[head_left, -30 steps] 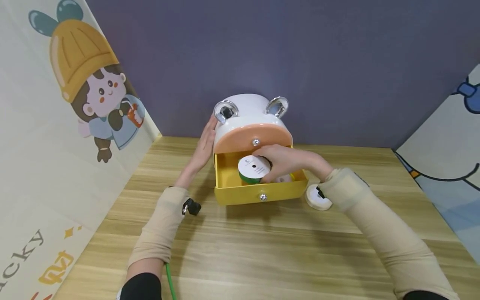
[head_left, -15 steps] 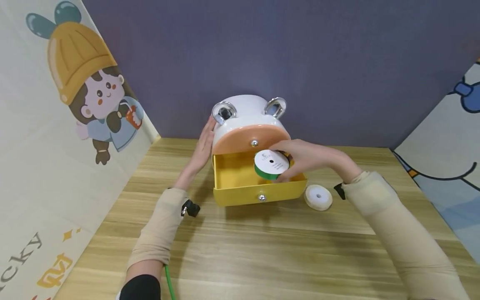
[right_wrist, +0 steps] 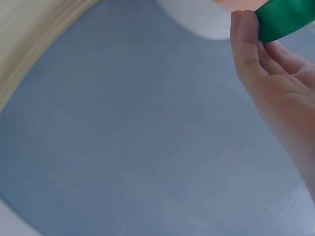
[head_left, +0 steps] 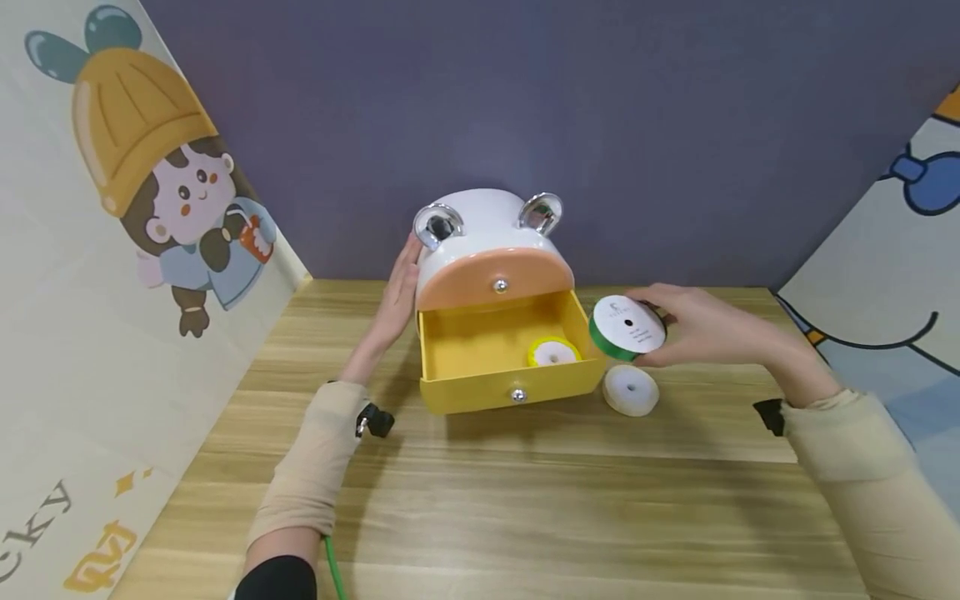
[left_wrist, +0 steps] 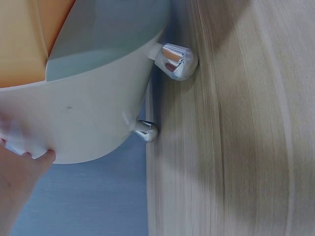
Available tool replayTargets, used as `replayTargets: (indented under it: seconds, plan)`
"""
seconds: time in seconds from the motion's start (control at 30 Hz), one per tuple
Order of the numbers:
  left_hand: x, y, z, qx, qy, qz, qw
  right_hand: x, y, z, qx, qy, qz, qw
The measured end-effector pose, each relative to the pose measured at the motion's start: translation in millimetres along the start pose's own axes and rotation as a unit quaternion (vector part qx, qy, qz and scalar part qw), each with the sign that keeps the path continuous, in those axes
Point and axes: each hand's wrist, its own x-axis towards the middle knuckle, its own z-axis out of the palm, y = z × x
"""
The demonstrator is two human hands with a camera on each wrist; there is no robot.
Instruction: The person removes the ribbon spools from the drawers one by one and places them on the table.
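A white storage box (head_left: 483,221) with silver ears stands against the back wall, its yellow lower drawer (head_left: 468,393) pulled out. My left hand (head_left: 395,304) lies with extended fingers along the box's left side; in the left wrist view its fingertips touch the white wall. My right hand (head_left: 708,327) pinches a spool of green ribbon (head_left: 626,325) by its edge, to the right of the drawer. The right wrist view shows the green ribbon (right_wrist: 288,19) between thumb and fingers. Inside the drawer, at its front right, lies a yellow-edged white spool (head_left: 553,352).
A cream ribbon spool (head_left: 631,390) lies on the wooden table (head_left: 540,508) just right of the drawer, below the green one in the head view. The upper orange drawer front (head_left: 495,279) is closed. A dark wall (head_left: 637,125) rises behind, with cartoon panels on both sides.
My right hand has lifted the green ribbon spool out of the drawer and carried it right. The yellow-edged spool in the drawer now shows fully. My left hand has stayed at the box.
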Motion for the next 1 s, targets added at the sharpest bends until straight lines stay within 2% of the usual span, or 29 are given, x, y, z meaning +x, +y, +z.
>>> replayTargets:
  seconds: [0.2, 0.43, 0.47, 0.67, 1.0]
  plan:
    - [-0.5, 2.0, 0.7, -0.002, -0.009, -0.008, 0.9999, -30.7, 33.1, 3.7, -0.006, 0.02, 0.031, 0.999]
    - [-9.2, 41.1, -3.9, -0.002, -0.016, -0.014, 0.9998, -61.9, 71.3, 32.0, -0.009, 0.017, 0.08, 0.997]
    - [-9.6, 42.8, -4.2, -0.004, -0.014, -0.014, 0.9998, -65.8, 76.8, 37.3, -0.006, 0.017, 0.084, 0.996]
    - [-10.0, 47.3, -5.9, -0.012, -0.009, -0.014, 0.9998, -83.0, 103.8, 66.2, 0.01, 0.01, 0.125, 0.992]
    - [-8.4, 43.6, -5.7, -0.013, -0.01, -0.001, 0.9999, -96.6, 136.1, 99.6, -0.049, 0.016, 0.144, 0.988]
